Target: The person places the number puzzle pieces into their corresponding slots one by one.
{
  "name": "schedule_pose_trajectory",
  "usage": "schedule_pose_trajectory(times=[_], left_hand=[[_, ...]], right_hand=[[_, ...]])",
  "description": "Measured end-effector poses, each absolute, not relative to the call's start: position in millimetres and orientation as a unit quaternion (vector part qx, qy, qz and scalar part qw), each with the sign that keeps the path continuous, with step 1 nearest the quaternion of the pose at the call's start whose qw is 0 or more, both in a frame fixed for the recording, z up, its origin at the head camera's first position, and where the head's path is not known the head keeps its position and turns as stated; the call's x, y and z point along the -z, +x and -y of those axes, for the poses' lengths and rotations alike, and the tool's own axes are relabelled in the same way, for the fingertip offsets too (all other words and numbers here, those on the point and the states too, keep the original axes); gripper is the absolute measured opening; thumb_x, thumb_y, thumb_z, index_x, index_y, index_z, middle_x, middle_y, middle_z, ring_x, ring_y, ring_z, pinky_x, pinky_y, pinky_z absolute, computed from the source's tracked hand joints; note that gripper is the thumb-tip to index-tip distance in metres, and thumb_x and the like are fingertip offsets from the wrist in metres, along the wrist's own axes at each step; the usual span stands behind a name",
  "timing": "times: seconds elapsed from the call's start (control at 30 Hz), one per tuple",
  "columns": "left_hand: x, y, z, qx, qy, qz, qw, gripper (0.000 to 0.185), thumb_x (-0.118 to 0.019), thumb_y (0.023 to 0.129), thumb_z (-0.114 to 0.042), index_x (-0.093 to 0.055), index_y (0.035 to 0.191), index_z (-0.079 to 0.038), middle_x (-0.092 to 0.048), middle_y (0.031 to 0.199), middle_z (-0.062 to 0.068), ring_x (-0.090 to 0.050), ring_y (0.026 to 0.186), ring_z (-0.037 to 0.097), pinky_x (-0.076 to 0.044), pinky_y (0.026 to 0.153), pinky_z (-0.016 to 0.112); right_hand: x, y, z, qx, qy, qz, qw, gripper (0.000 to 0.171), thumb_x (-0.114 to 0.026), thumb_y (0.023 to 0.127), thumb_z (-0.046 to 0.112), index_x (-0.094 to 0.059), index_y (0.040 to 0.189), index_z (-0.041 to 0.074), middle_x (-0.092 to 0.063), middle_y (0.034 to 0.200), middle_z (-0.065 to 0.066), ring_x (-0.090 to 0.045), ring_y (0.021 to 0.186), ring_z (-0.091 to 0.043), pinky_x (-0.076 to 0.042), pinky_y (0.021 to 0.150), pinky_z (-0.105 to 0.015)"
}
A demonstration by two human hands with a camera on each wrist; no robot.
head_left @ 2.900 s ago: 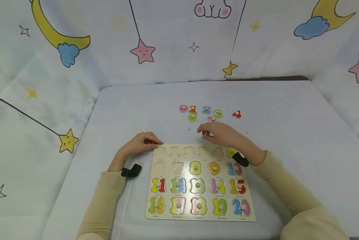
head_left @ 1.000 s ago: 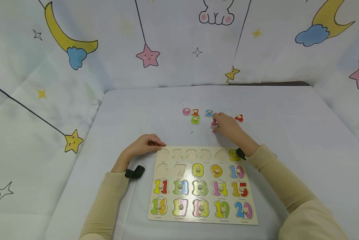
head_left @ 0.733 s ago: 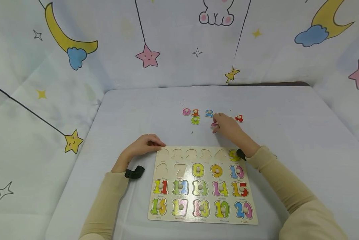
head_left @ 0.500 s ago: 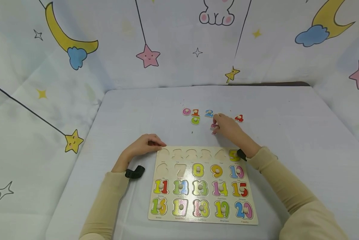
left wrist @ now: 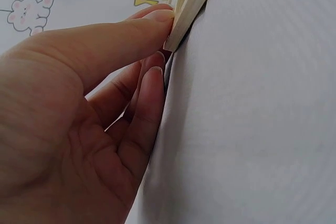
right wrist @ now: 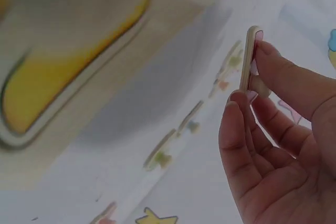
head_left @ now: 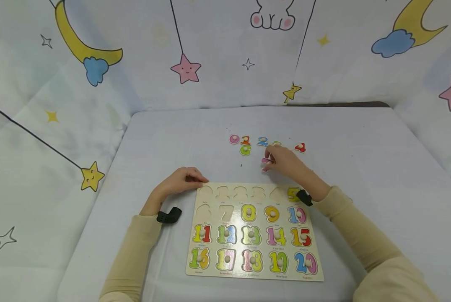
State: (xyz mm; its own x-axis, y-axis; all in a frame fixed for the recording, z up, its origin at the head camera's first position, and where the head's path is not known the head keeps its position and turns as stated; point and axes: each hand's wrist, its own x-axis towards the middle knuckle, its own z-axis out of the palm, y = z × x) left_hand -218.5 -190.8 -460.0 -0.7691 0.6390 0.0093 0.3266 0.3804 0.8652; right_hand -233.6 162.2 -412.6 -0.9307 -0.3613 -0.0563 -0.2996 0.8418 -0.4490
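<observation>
My right hand (head_left: 283,161) pinches the pink number 7 puzzle piece (head_left: 265,160) just beyond the board's far edge. In the right wrist view this piece (right wrist: 245,59) stands edge-on between thumb and fingers, clear of the table. The wooden number puzzle board (head_left: 234,247) lies flat, its pieces 5 and 8 to 20 seated; the recesses for 0 to 4, 6 and 7 are bare. At its far left corner my left hand (head_left: 182,179) grips the board; the left wrist view shows the thumb (left wrist: 152,22) on the corner (left wrist: 176,35), the other fingers curled beside it.
Loose number pieces lie beyond the board: pink 0 (head_left: 234,139), red-orange 1 (head_left: 245,140), blue 2 (head_left: 262,141), green 6 (head_left: 245,150) and red 4 (head_left: 300,147). A green 3 (head_left: 277,143) is partly hidden behind the right hand. A white cloth covers the table (head_left: 165,142).
My right hand reached the loose pieces, took hold of the pink 7, and has now drawn it slightly toward the board. The green 3 shows more. My left hand stays on the corner.
</observation>
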Motion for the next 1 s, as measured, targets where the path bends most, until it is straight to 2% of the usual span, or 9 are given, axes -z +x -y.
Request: schedule_pose_trajectory(times=[0.27, 0.43, 0.7, 0.8, 0.93, 1.0], left_hand=[[459, -221, 191, -0.467, 0.299, -0.816, 0.160, 0.015, -0.069, 0.086, -0.006, -0.074, 0.100, -0.007, -0.065, 0.095, -0.001, -0.058, 0.089, 0.017, -0.046, 0.078, 0.031], [458, -220, 190, -0.463, 0.296, -0.820, 0.162, 0.016, -0.069, 0.086, -0.006, -0.073, 0.101, -0.004, -0.065, 0.097, 0.003, -0.057, 0.091, 0.018, -0.045, 0.079, 0.031], [435, -202, 184, -0.460, 0.299, -0.819, 0.170, 0.016, -0.065, 0.086, 0.003, -0.069, 0.101, 0.007, -0.064, 0.098, 0.015, -0.056, 0.090, 0.026, -0.044, 0.079, 0.033], [445, -207, 187, -0.461, 0.304, -0.817, 0.165, 0.016, -0.067, 0.086, -0.002, -0.071, 0.101, 0.002, -0.065, 0.097, 0.009, -0.056, 0.089, 0.021, -0.044, 0.078, 0.032], [441, -207, 187, -0.457, 0.307, -0.819, 0.163, 0.016, -0.066, 0.086, -0.001, -0.071, 0.101, 0.003, -0.065, 0.097, 0.010, -0.056, 0.089, 0.021, -0.044, 0.078, 0.031], [431, -203, 184, -0.456, 0.303, -0.821, 0.165, 0.016, -0.065, 0.086, 0.002, -0.070, 0.101, 0.005, -0.064, 0.098, 0.015, -0.057, 0.090, 0.026, -0.044, 0.079, 0.033]], right_hand=[[393, -213, -141, 0.276, -0.237, -0.928, 0.075, 0.031, -0.079, 0.077, 0.022, -0.057, 0.092, 0.006, -0.052, 0.074, -0.002, -0.047, 0.068, -0.019, -0.041, 0.060, -0.030], [383, -194, -121, 0.292, -0.267, -0.914, 0.088, 0.030, -0.079, 0.077, 0.022, -0.058, 0.093, 0.008, -0.052, 0.074, 0.000, -0.048, 0.066, -0.017, -0.043, 0.060, -0.029], [391, -171, -90, 0.257, -0.315, -0.904, 0.133, 0.025, -0.076, 0.081, 0.020, -0.057, 0.093, 0.011, -0.050, 0.071, 0.003, -0.047, 0.065, -0.013, -0.042, 0.059, -0.026], [396, -167, -82, 0.243, -0.327, -0.901, 0.148, 0.023, -0.074, 0.082, 0.019, -0.055, 0.092, 0.011, -0.049, 0.070, 0.003, -0.046, 0.064, -0.012, -0.041, 0.058, -0.025], [401, -163, -73, 0.232, -0.336, -0.897, 0.169, 0.024, -0.075, 0.082, 0.019, -0.055, 0.092, 0.011, -0.049, 0.071, 0.003, -0.046, 0.064, -0.012, -0.040, 0.058, -0.026], [404, -161, -69, 0.224, -0.336, -0.897, 0.177, 0.025, -0.076, 0.081, 0.019, -0.054, 0.091, 0.011, -0.049, 0.071, 0.003, -0.045, 0.064, -0.012, -0.040, 0.059, -0.026]])
